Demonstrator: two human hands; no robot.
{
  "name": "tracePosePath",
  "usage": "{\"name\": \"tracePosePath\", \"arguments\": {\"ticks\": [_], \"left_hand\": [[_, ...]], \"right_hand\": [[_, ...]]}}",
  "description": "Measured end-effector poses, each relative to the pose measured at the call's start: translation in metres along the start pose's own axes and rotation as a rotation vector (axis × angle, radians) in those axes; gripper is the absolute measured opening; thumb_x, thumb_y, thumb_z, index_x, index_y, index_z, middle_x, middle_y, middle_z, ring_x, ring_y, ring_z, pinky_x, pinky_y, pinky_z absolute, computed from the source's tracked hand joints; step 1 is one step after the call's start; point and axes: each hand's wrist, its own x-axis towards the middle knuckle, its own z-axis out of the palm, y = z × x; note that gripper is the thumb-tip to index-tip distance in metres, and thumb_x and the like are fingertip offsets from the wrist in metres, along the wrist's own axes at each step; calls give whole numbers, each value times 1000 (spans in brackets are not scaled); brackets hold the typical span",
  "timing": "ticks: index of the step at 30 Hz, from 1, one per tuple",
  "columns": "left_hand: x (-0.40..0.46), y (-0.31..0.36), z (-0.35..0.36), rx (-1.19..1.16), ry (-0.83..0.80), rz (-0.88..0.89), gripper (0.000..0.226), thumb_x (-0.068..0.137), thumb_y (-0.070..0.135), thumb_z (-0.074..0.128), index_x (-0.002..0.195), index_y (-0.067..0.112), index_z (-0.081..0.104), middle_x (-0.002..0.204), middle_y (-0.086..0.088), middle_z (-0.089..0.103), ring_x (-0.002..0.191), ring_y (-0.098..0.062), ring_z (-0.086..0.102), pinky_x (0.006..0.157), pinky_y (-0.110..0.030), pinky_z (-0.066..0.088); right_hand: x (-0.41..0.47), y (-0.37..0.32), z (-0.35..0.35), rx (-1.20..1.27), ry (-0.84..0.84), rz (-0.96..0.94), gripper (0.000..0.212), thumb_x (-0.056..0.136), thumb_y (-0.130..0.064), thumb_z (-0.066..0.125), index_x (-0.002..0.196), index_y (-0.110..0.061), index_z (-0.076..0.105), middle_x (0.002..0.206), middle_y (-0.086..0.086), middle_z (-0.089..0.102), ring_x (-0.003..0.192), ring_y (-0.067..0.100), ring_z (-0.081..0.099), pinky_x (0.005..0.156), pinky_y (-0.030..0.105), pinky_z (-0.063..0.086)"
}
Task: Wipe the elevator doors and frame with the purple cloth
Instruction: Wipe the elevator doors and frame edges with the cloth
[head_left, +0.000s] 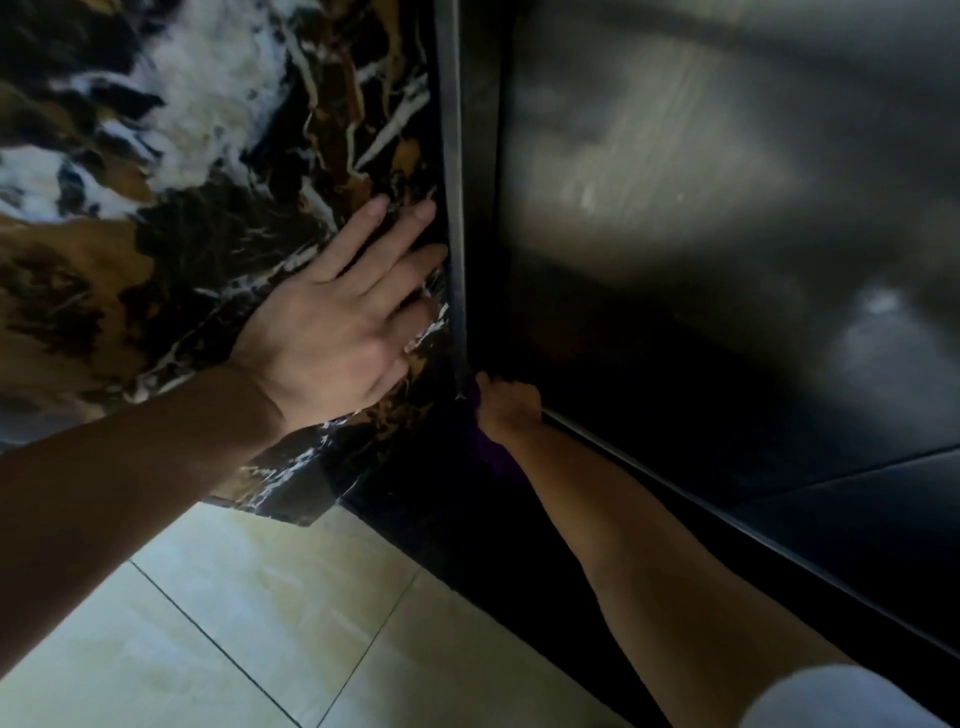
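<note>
**Cloth reaches foot of elevator frame**

The purple cloth (491, 452) sits bunched at the very bottom of the metal door frame (453, 208), gripped in the right hand (506, 402), whose fingers curl closed around it and press it into the corner where the frame meets the floor sill. Just right of the frame, the brushed-steel elevator door (701, 182) shows dull smears. Left of the frame, the left hand (332, 322) lies open and flat on the veined marble wall (182, 156), apparently to brace the person while stooping low. Below the frame, pale floor tiles (234, 597) spread out. No lettering or brand can be read anywhere.
</note>
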Motion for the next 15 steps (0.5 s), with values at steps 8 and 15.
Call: {"name": "tracePosePath", "arguments": {"ticks": [8, 15], "left_hand": [[-25, 21, 24, -219, 66, -37, 28, 87, 18, 56, 102, 7, 77, 133, -18, 62, 146, -40, 39, 123, -60, 22], [-20, 55, 51, -346, 115, -104, 23, 81, 17, 57, 92, 12, 76, 118, -13, 67, 133, -38, 51, 122, -53, 27]], "right_hand": [[-26, 22, 5, -158, -57, -35, 41, 101, -20, 37, 142, -16, 38, 130, 12, 59, 110, 31, 64, 83, 38, 47], [-75, 72, 26, -114, -6, 16, 45, 100, -19, 43, 144, -16, 36, 123, 10, 62, 97, 31, 68, 73, 39, 51]]}}
